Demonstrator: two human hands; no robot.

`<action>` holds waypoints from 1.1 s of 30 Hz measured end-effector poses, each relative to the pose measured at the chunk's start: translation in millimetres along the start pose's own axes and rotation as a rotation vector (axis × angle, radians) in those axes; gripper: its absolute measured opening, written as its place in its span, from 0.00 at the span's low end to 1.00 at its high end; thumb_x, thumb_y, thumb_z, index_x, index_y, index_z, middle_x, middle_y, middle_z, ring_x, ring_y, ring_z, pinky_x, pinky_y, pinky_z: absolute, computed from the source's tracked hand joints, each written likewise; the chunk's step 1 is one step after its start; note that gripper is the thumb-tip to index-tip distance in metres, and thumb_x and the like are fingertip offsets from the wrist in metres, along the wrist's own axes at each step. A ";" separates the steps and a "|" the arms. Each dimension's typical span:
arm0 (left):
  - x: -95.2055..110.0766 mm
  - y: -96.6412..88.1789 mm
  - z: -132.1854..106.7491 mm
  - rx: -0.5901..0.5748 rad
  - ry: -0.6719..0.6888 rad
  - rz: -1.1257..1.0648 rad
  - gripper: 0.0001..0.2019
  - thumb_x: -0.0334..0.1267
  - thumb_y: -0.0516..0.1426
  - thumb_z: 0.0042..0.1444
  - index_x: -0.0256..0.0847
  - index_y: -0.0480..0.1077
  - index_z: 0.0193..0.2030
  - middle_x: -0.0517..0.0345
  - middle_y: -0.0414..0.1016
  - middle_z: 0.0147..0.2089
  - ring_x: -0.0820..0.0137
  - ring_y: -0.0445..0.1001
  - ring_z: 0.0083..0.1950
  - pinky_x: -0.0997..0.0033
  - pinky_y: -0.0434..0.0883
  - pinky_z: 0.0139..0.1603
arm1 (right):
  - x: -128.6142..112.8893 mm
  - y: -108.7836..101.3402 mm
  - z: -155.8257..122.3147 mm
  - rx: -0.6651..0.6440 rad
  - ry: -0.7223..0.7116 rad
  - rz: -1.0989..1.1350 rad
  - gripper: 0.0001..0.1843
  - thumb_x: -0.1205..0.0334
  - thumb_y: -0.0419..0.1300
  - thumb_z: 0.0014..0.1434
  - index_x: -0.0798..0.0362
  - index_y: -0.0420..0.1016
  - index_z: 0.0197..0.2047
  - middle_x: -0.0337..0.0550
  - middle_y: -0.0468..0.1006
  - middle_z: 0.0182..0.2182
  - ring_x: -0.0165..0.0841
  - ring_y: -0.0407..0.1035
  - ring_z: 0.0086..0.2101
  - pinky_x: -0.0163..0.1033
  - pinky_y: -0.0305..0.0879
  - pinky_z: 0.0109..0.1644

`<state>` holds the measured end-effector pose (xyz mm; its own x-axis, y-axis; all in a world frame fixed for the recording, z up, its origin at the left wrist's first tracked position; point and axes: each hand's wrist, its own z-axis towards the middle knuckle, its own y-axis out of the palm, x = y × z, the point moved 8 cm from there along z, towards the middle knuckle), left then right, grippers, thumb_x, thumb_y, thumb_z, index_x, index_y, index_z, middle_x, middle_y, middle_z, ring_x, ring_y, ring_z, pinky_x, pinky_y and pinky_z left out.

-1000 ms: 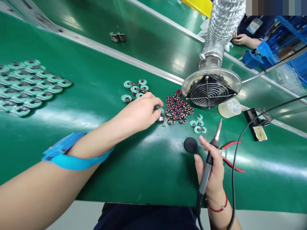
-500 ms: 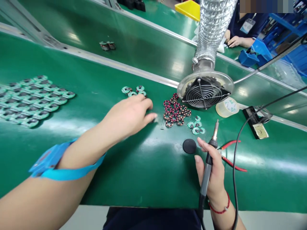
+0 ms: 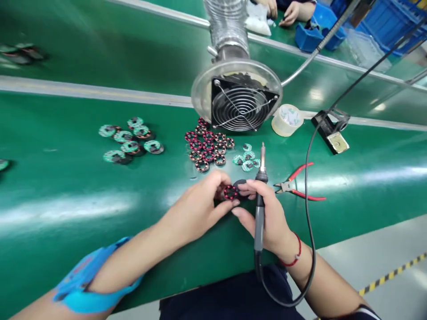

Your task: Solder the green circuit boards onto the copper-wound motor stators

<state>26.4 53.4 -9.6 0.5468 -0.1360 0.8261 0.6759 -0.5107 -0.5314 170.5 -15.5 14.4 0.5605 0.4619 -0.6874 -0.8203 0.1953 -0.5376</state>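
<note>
My left hand (image 3: 196, 206) pinches a small round coil with red windings (image 3: 230, 192) just above the green bench near its front edge. My right hand (image 3: 267, 215) grips a soldering iron (image 3: 259, 195), tip pointing up and away, and its thumb and forefinger also touch the coil. A black round pad (image 3: 240, 183) lies partly hidden behind the fingers. More red-wound coils (image 3: 208, 149) sit in a cluster just beyond, with a few small green round boards (image 3: 247, 161) to their right and another group of green boards (image 3: 131, 142) further left.
A fume extractor fan (image 3: 238, 100) on a silver hose stands behind the coils. A tape roll (image 3: 287, 120), an iron stand (image 3: 332, 133) and red-handled cutters (image 3: 300, 186) lie to the right. Another person's hands (image 3: 293, 11) work across the far belt.
My left hand left the group of parts and came back toward me with a red coil. My right hand, still holding the iron, has met it at the black pad. The view swung left.
</note>
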 end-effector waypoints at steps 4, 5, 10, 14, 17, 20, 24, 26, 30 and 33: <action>2.3 22.5 -5.0 0.001 0.013 0.018 0.11 0.43 0.56 0.57 0.48 0.62 0.45 0.54 0.78 0.41 0.57 0.80 0.41 0.58 0.73 0.41 | 2.6 3.5 -1.2 0.021 0.046 0.013 0.31 0.59 0.66 0.73 0.44 0.60 0.73 0.47 0.86 0.49 0.38 0.86 0.46 0.45 0.87 0.51; 1.0 23.3 -5.3 -0.011 0.006 -0.015 0.11 0.43 0.56 0.58 0.48 0.62 0.46 0.54 0.78 0.42 0.57 0.81 0.42 0.57 0.75 0.42 | 2.6 2.5 -0.7 0.030 0.047 0.012 0.30 0.61 0.65 0.73 0.44 0.61 0.73 0.46 0.86 0.49 0.38 0.86 0.46 0.45 0.87 0.51; -1.5 4.9 -2.4 -0.023 -0.015 -0.348 0.17 0.46 0.61 0.58 0.46 0.64 0.50 0.52 0.78 0.47 0.61 0.80 0.45 0.54 0.80 0.50 | -3.3 -9.9 3.2 0.107 -0.017 -0.032 0.29 0.68 0.62 0.71 0.45 0.62 0.72 0.49 0.86 0.52 0.38 0.85 0.48 0.46 0.86 0.53; 0.0 2.9 -1.3 -0.101 -0.083 -0.523 0.16 0.45 0.64 0.56 0.44 0.68 0.47 0.57 0.76 0.40 0.66 0.77 0.41 0.61 0.79 0.46 | -7.3 -10.9 3.9 0.087 -0.056 -0.075 0.33 0.70 0.61 0.70 0.42 0.60 0.74 0.47 0.87 0.54 0.39 0.85 0.47 0.49 0.85 0.52; 3.9 6.0 -1.7 -0.105 -0.073 -0.536 0.12 0.44 0.64 0.57 0.43 0.69 0.42 0.61 0.73 0.36 0.69 0.74 0.39 0.66 0.76 0.42 | -9.4 -11.8 3.8 0.077 -0.071 -0.047 0.34 0.70 0.62 0.70 0.42 0.60 0.74 0.47 0.87 0.55 0.40 0.85 0.49 0.50 0.85 0.54; 9.3 6.4 -1.0 -0.092 -0.006 -0.515 0.08 0.43 0.63 0.58 0.44 0.70 0.39 0.62 0.72 0.35 0.70 0.72 0.37 0.69 0.74 0.39 | -10.1 -14.1 4.4 0.079 -0.070 -0.033 0.32 0.68 0.63 0.72 0.42 0.61 0.74 0.47 0.87 0.55 0.39 0.85 0.50 0.50 0.85 0.55; 11.3 5.2 -0.8 -0.131 0.022 -0.453 0.10 0.47 0.61 0.60 0.44 0.70 0.35 0.63 0.69 0.32 0.71 0.68 0.35 0.70 0.70 0.36 | -8.8 -14.7 5.4 0.084 -0.064 -0.077 0.29 0.63 0.64 0.74 0.43 0.62 0.73 0.46 0.88 0.51 0.39 0.85 0.46 0.48 0.85 0.50; 10.9 5.9 -1.4 -0.163 0.013 -0.413 0.14 0.51 0.59 0.62 0.43 0.70 0.34 0.63 0.68 0.31 0.71 0.67 0.33 0.71 0.68 0.34 | -10.0 -13.3 5.0 0.094 -0.091 -0.124 0.27 0.61 0.63 0.75 0.43 0.62 0.72 0.46 0.88 0.49 0.40 0.84 0.44 0.46 0.84 0.46; 7.6 10.7 -1.7 -0.181 -0.022 -0.278 0.18 0.55 0.57 0.63 0.44 0.67 0.30 0.64 0.65 0.27 0.72 0.63 0.29 0.71 0.62 0.29 | -11.8 -6.7 2.8 0.100 -0.131 -0.255 0.25 0.58 0.60 0.77 0.44 0.61 0.73 0.45 0.87 0.45 0.41 0.82 0.40 0.46 0.81 0.40; 6.6 14.0 -0.3 -0.144 -0.025 -0.214 0.18 0.53 0.54 0.64 0.45 0.66 0.28 0.64 0.65 0.26 0.71 0.63 0.28 0.71 0.63 0.29 | -9.2 -1.8 1.5 0.073 -0.115 -0.275 0.23 0.57 0.60 0.78 0.44 0.63 0.72 0.44 0.86 0.42 0.41 0.81 0.37 0.45 0.80 0.39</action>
<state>39.3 45.0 -11.5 0.4123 0.0081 0.9110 0.7008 -0.6418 -0.3115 166.7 -18.8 22.4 0.7496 0.4774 -0.4584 -0.6477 0.3865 -0.6566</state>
